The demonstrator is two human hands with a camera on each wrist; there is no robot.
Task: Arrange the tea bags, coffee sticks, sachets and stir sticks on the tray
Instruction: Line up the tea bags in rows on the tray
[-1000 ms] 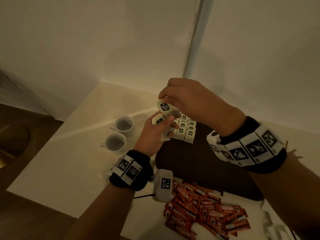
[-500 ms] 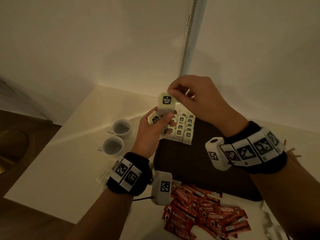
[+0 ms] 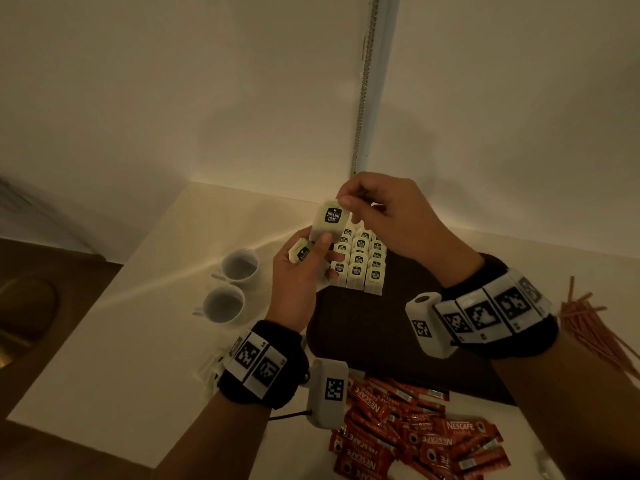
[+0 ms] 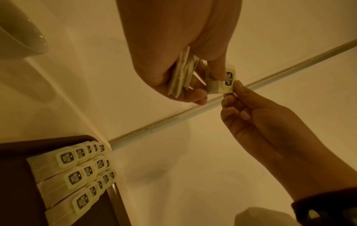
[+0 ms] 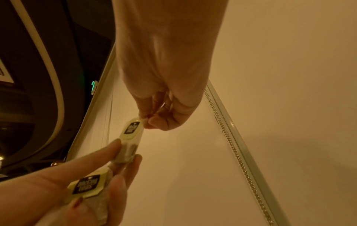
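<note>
One pale tea bag (image 3: 329, 220) with a black label is held above the far left corner of the dark tray (image 3: 363, 334). My right hand (image 3: 344, 200) pinches its top edge (image 5: 131, 130). My left hand (image 3: 317, 245) grips its lower end with the thumb and also holds a small stack of tea bags (image 3: 301, 252) (image 4: 179, 76) in the palm. Three neat rows of tea bags (image 3: 360, 268) lie on the tray's far end. Red coffee sticks (image 3: 415, 434) lie in a loose heap in front of the tray. Orange stir sticks (image 3: 588, 327) lie to its right.
Two white cups (image 3: 225, 303) stand on the table left of the tray. A few pale sachets (image 3: 211, 368) lie by my left wrist. Walls meet in a corner right behind the tray, with a bead chain (image 3: 363, 98) hanging there.
My right hand has drawn one tea bag up out of the stack in my left hand. Both hands have risen slightly.
</note>
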